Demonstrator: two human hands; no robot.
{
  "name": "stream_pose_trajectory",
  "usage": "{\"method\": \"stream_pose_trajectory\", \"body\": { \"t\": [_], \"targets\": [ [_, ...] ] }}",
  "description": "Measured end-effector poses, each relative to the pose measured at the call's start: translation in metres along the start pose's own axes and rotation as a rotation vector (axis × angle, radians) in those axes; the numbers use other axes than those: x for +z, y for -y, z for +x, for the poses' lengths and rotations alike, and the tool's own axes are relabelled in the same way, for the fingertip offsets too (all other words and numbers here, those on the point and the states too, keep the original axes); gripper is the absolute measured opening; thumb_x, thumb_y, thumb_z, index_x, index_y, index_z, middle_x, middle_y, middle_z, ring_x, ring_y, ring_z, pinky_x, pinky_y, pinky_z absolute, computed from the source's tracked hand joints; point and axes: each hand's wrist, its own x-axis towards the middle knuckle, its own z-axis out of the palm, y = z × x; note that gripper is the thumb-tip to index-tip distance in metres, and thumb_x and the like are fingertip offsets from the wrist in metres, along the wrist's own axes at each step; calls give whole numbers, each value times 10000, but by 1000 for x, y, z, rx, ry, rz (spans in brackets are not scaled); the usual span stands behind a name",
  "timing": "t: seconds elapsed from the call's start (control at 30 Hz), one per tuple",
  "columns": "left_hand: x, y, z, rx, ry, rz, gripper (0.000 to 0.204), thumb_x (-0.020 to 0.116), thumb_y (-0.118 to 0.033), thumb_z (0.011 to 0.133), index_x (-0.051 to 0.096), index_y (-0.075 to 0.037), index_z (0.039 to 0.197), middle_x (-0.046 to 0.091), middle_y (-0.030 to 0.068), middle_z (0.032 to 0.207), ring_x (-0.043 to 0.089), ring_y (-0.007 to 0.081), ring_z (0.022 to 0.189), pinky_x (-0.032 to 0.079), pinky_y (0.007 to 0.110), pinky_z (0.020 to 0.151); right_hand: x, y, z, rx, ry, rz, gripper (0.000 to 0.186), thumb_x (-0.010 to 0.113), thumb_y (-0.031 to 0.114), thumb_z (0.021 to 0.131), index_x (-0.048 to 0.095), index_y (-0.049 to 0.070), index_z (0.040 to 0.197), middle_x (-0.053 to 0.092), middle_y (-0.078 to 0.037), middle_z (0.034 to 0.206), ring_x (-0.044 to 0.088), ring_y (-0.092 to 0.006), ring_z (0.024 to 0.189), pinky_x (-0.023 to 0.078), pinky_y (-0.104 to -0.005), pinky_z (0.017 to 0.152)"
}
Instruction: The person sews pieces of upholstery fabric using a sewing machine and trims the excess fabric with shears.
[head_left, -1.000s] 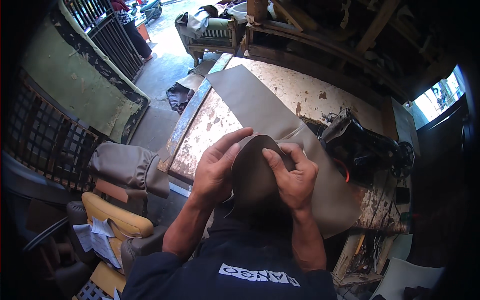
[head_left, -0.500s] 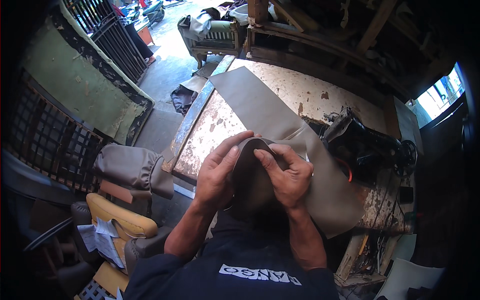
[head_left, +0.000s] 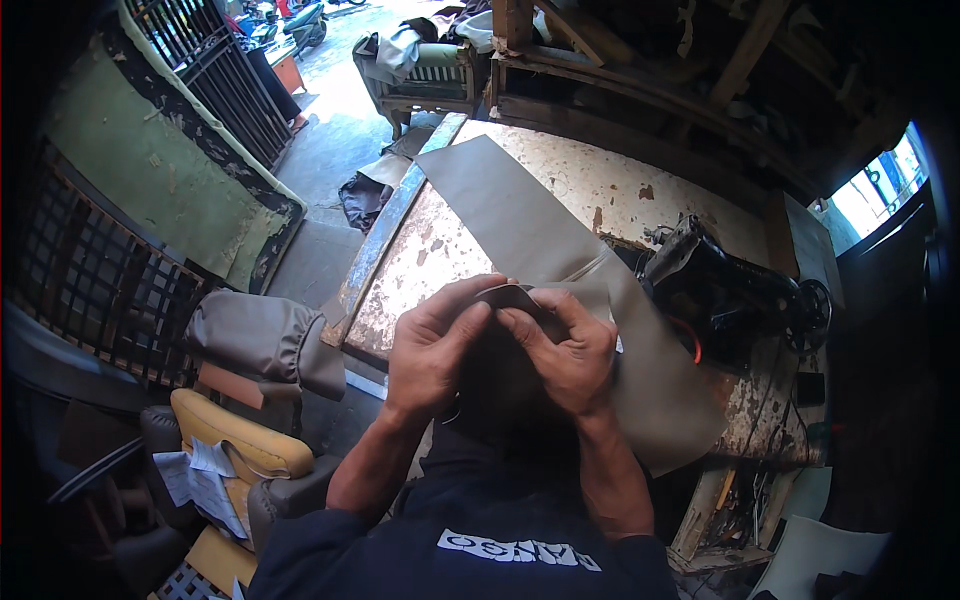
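Note:
My left hand [head_left: 432, 347] and my right hand [head_left: 572, 352] are close together in front of my chest, above the near side of the worktable [head_left: 425, 265]. Between thumbs and fingers they pinch the edge of a grey-brown leatherette piece [head_left: 509, 296], bent into a small arch. Its lower part hangs in shadow and is hard to make out. Beneath and beyond my hands, a large taupe leatherette sheet [head_left: 515, 212] lies diagonally across the table, with a seam or fold near its middle. A black sewing machine [head_left: 715, 272] stands to the right of that sheet.
At left, a covered grey-brown cushion [head_left: 245, 328] sits near the table's corner. A yellow chair frame with padded parts [head_left: 240, 435] carries papers [head_left: 205, 475]. Wooden framing [head_left: 620, 75] stands behind the table, beside a green armchair [head_left: 430, 80]. A barred gate [head_left: 215, 85] is at far left.
Both hands have drawn nearer each other. The held edge has dropped and tilted, so its broad inner face shows less. The large sheet and the sewing machine stay in place.

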Motion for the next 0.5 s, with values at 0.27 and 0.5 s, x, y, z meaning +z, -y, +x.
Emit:
{"method": "stream_pose_trajectory", "body": {
  "t": [0.27, 0.5],
  "targets": [
    [-62, -104, 16, 505, 69, 44, 309, 643, -119, 1030, 621, 17, 1307, 725, 213, 1182, 733, 267, 1057, 601, 395, 947, -95, -64, 19, -77, 449, -347, 240, 856, 210, 801, 773, 68, 976, 751, -106, 856, 720, -261, 785, 513, -359, 764],
    [-84, -121, 26, 552, 3, -9, 354, 666, -138, 1016, 612, 21, 1328, 718, 214, 1181, 725, 268, 1044, 591, 401, 963, -72, -62, -2, -337, -148, -269, 222, 873, 44, 747, 751, 53, 933, 636, -107, 1047, 630, -264, 951, 496, -364, 837]
  ]
}}
